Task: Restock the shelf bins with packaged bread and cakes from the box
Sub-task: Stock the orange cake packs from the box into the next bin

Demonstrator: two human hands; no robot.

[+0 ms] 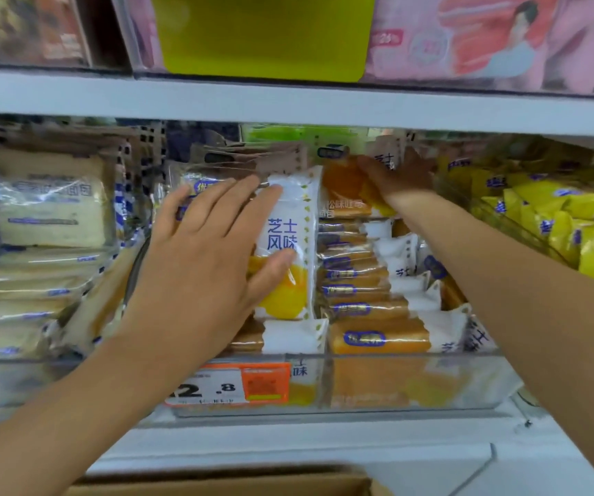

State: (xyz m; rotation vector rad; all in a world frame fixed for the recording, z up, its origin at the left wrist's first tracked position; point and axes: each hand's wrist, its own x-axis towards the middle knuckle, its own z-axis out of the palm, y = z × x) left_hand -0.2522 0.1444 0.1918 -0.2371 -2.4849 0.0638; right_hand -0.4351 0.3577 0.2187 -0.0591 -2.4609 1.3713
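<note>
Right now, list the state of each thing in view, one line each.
Left hand: flat, straight fingers pressing the white-and-yellow plastic bread packet.
Right hand: curled round an orange plastic bread packet at the back.
Clear plastic shelf bin: nearly full of packets.
Brown cardboard box: only its rim shows.

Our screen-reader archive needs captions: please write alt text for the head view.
Two bare hands restock a clear shelf bin of packaged cakes: the left hand lies flat on a white-and-yellow packet, the right hand holds an orange packet further back. A cardboard box shows below.
</note>
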